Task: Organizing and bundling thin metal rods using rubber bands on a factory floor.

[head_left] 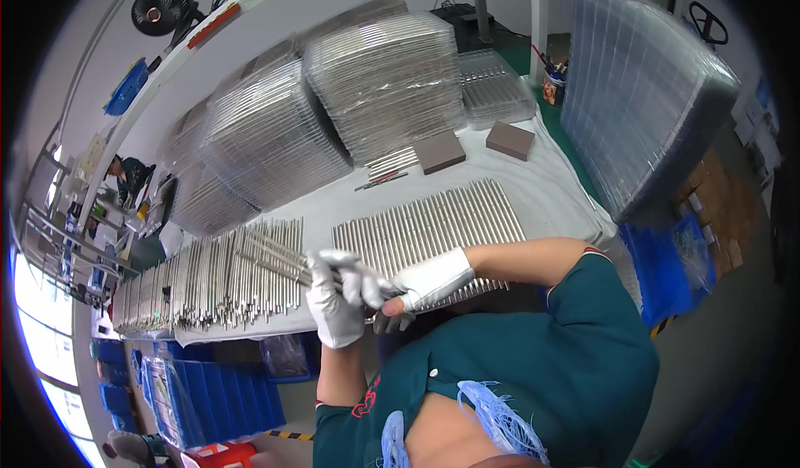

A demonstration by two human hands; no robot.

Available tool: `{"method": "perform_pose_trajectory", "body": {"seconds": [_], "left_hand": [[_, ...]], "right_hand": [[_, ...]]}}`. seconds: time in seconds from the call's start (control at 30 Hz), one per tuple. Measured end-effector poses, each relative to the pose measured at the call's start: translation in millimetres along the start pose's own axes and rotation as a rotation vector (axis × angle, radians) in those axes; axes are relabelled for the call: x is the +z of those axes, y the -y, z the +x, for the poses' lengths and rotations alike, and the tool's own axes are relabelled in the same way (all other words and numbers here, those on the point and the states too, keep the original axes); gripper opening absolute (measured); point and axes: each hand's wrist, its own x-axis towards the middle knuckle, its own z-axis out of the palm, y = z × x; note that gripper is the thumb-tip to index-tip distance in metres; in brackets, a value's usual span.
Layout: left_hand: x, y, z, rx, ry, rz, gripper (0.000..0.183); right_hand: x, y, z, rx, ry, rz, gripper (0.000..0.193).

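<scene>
A small bundle of thin metal rods slants up and left out of my gloved hands, above the table. My left hand, in a white glove, is closed around the rods. From the right comes my right hand, also gloved with a bare thumb tip showing; its fingers close on the near end of the same bundle, against the left hand. Some fingers are smeared by motion and overlap. Behind and under the right hand, an even row of metal rods lies side by side. Left of it spreads a larger pile of rods.
Wrapped stacks of rods in clear trays stand along the table's back. Two brown blocks lie before them, beside red-and-dark pens. Tall clear trays stand at the right. Blue crates sit below left; another person is far left.
</scene>
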Motion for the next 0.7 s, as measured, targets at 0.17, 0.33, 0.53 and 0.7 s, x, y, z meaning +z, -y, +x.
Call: {"method": "perform_pose_trajectory", "body": {"seconds": [0.17,0.33,0.53,0.7], "left_hand": [[2,9,22,-0.277,0.216,0.084,0.046],[3,11,23,-0.493,0.379,0.087,0.048],[-2,34,21,-0.628,0.251,0.052,0.049],[-10,45,14,-0.403,0.398,0.012,0.076]], "right_hand": [[24,-21,-10,-0.033,-0.257,0.344,0.057],[37,-31,-15,-0.174,-0.325,0.334,0.058],[51,-18,-27,-0.121,-0.508,0.53,0.046],[43,-7,-57,0.026,-0.746,0.443,0.037]]}}
